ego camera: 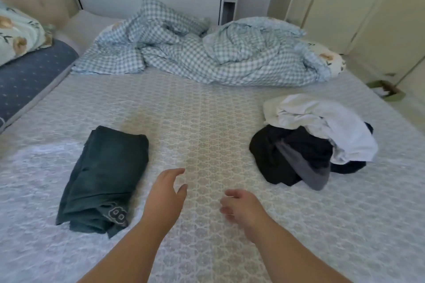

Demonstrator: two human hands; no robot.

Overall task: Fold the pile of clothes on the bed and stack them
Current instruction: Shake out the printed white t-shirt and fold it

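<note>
Two bare hands hang over the bed (207, 122), low in the middle of the frame. Left hand (164, 195) and right hand (241, 208) have loose, spread fingers and hold nothing. Folded dark green clothes (103, 177) lie at lower left. An unfolded pile of clothes (315, 140) sits at right.
</note>
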